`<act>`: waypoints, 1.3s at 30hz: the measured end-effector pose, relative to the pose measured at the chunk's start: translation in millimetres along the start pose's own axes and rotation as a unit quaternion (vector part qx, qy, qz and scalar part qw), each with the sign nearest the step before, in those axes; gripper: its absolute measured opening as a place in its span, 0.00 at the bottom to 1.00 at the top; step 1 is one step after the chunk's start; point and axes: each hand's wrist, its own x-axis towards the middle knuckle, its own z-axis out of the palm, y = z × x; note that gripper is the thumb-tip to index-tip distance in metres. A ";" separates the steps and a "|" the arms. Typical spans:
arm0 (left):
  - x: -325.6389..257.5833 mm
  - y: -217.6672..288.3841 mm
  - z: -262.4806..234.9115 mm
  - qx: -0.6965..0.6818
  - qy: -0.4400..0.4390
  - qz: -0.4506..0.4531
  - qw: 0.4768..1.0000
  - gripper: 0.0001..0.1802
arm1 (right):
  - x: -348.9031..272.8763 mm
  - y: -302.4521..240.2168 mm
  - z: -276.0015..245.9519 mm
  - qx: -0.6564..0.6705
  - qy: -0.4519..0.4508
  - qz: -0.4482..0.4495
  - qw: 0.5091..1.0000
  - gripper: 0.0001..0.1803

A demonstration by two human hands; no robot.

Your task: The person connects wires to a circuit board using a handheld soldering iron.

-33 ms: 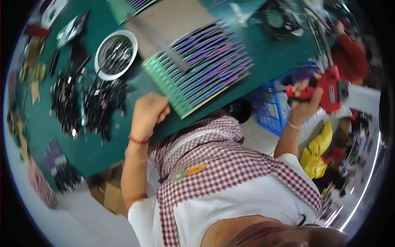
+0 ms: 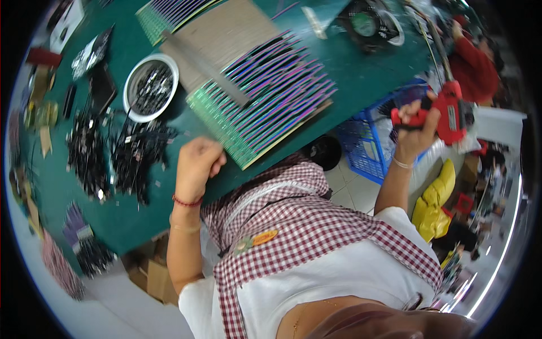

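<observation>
My left hand (image 2: 197,165) is closed in a fist over the near edge of the green table (image 2: 141,226), beside the near left corner of a cardboard sheet (image 2: 248,20). Whatever the fist holds, if anything, is hidden. Across that sheet lie rows of shiny black and purple strips (image 2: 282,96), with green glossy ends at their left. A flat grey bar (image 2: 209,70) rests over the strips and the cardboard. Off to the right, beyond the table edge, my right hand (image 2: 419,137) grips a red pistol-shaped tool (image 2: 451,116) by its handle.
A white bowl (image 2: 174,93) of small dark parts stands left of the sheet. Bundles of black cables (image 2: 87,155) lie further left. Beside the table is a blue basket (image 2: 361,141). A black fan-like device (image 2: 364,25) sits at the back; a person in a red sleeve (image 2: 474,68) is nearby.
The whole view has shifted a little, the table sliding slightly down and left. My right hand and the red tool are slightly higher. Both hands keep their hold.
</observation>
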 end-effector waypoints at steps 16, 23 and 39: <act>-2.6 -0.9 2.6 -0.011 -0.019 0.038 0.999 0.07 | 74.7 69.3 -38.3 -0.266 0.164 0.071 0.947 0.12; 5.4 35.1 -30.0 0.204 0.074 0.162 0.963 0.10 | 38.4 26.1 -30.4 -0.088 0.215 0.033 0.972 0.11; 86.2 69.1 -69.7 0.488 0.257 0.336 0.764 0.05 | -4.1 -17.5 21.7 0.038 0.166 0.051 0.984 0.13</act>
